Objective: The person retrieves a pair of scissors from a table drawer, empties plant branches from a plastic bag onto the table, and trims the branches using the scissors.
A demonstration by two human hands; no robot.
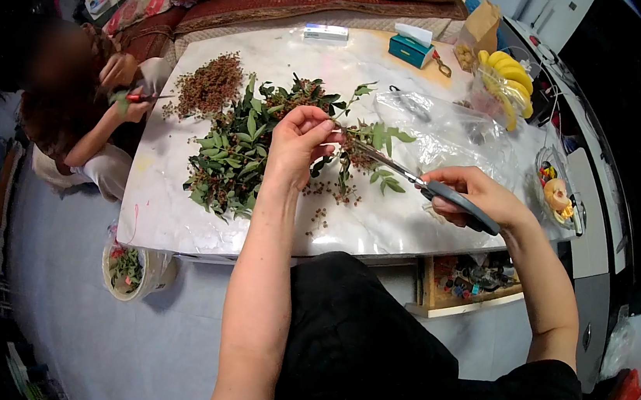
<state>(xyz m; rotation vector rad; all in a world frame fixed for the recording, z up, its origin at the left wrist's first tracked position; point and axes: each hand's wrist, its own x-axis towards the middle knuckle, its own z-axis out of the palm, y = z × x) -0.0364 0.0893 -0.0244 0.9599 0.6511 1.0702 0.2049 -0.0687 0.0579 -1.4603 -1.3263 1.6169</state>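
Note:
My left hand [307,140] is closed, thumb and fingers pinching a leafy sprig [383,136] that carries small reddish-brown berries. My right hand [473,194] grips the dark grey handles of a pair of scissors [398,167]. Their metal blades reach left to the sprig, close to my left fingertips; whether they are parted there I cannot tell. Left of my left hand lies a heap of green leafy branches [236,144] with berry clusters. Behind it sits a pile of loose reddish-brown berries [209,85]. More berries [334,194] are scattered below the sprig.
At the left, another person [103,111] holds red-handled scissors [144,96] and some leaves. A bucket [135,290] with clippings stands below the table [169,227]. Clear plastic [453,132], bananas [515,76] and a tissue box [411,50] lie on the right. A drawer [473,306] protrudes underneath.

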